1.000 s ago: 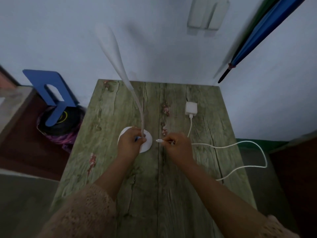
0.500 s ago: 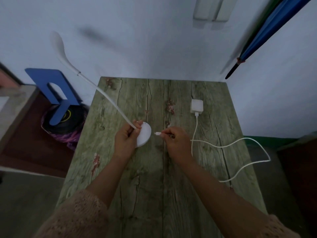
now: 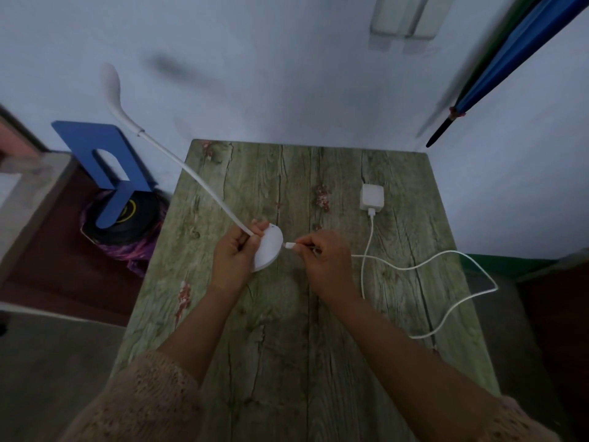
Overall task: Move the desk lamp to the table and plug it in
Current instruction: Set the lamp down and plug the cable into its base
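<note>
The white desk lamp [image 3: 269, 250] is tipped to the left over the green wooden table [image 3: 287, 330]. Its round base stands on edge and its thin neck runs up-left to the lamp head [image 3: 111, 87], beyond the table's corner. My left hand [image 3: 236, 253] grips the lamp where the neck meets the base. My right hand [image 3: 325, 256] pinches the small plug at the end of the white cable [image 3: 414, 266], with the plug tip touching the base's right edge. The cable loops over the table's right side and runs back to a white power adapter [image 3: 371, 196].
A blue bookend [image 3: 105, 161] stands on a dark round object on the floor left of the table. A folded blue umbrella [image 3: 497, 81] leans in the right corner. A white box [image 3: 404, 17] is mounted on the wall above.
The lamp has gone from upright to tipped left, its base lifted onto its edge. My right hand has brought the cable plug up to the base's rim.
</note>
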Demonstrator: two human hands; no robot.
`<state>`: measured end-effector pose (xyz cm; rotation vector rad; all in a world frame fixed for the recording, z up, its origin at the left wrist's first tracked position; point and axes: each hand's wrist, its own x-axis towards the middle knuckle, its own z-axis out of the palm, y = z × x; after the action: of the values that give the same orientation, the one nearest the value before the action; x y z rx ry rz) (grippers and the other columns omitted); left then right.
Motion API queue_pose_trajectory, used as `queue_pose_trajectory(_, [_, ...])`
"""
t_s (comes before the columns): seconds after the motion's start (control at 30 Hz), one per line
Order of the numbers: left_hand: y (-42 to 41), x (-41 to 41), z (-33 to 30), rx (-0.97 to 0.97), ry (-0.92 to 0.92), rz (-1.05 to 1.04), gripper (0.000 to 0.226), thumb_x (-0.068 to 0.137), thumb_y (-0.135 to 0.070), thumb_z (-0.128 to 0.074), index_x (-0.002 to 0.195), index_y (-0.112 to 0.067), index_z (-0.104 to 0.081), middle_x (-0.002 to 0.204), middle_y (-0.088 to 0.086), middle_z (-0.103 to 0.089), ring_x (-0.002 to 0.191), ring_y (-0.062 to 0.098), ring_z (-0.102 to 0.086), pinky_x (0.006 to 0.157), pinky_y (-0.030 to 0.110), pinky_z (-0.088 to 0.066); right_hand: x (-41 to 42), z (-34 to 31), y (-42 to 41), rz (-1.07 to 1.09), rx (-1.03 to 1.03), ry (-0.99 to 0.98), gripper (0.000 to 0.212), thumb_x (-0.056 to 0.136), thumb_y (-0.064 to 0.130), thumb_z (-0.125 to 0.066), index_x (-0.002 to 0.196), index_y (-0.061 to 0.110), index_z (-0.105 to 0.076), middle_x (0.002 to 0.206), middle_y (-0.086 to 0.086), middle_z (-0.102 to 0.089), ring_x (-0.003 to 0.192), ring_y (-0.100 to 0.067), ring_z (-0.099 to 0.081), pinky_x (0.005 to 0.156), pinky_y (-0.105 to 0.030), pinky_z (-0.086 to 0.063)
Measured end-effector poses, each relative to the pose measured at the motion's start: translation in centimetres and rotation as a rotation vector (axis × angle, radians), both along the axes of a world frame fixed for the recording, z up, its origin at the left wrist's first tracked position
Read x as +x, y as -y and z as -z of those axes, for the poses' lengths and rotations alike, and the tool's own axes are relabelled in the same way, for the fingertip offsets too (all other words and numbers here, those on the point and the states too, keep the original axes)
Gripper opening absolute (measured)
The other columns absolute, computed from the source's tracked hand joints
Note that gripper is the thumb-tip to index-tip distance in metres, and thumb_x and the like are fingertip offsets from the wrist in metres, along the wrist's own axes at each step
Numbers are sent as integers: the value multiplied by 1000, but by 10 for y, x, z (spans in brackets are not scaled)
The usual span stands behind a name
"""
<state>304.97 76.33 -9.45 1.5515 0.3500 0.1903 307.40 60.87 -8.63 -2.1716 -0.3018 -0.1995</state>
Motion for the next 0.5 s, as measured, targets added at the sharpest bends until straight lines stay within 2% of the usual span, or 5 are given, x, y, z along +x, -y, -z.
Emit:
queue_pose_trajectory(0.33, [-4, 0, 5, -39, 7, 12, 21, 91, 6, -46, 104, 3, -63, 120, 11, -64, 122, 24, -56, 106, 36, -42, 0, -6, 0, -32, -40, 8, 13, 79, 17, -72, 71, 6, -71, 69, -9, -67, 71, -24, -55, 68, -38, -42])
queue_pose_trajectory(0.5, [-2, 0, 6, -85, 17, 14, 22, 91, 6, -46, 95, -6, -64, 118, 9, -64, 122, 26, -56, 106, 38, -42, -2, -4, 1, -41, -89, 28, 15, 79, 19, -73, 70, 7, -70, 67, -8, -66, 69, -22, -54, 67, -33, -39])
